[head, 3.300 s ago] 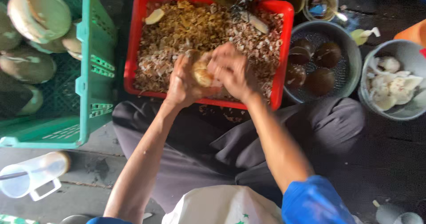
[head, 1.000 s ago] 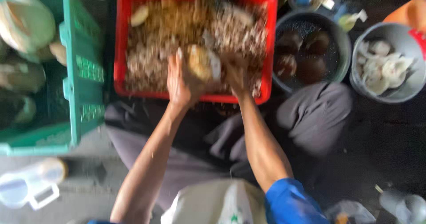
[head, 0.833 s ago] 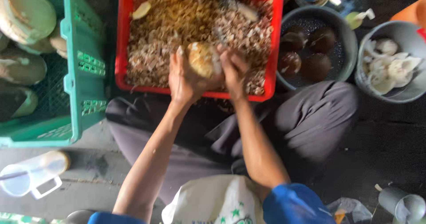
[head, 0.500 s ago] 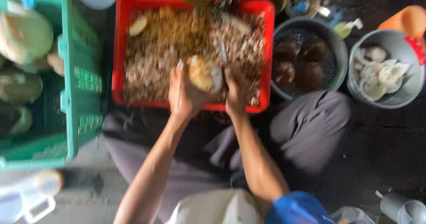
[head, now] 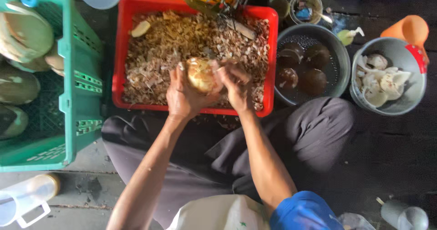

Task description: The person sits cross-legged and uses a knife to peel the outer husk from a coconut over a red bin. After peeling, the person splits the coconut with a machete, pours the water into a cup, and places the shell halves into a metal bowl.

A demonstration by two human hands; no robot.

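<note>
Both hands [head: 207,91] round a pale coconut [head: 201,74] above red crate [head: 271,61].

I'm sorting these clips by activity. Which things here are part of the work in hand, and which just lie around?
In use: left hand, right hand, pale round nut, red crate of husk scraps.

Lying about: green crate, grey bowl of dark shells, bucket of white pieces, clear jug.

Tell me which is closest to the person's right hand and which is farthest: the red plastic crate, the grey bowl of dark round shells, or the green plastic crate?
From the right hand:
1. Red plastic crate, directly under the hand.
2. Grey bowl of dark round shells, just to the right.
3. Green plastic crate, far off to the left.
</note>
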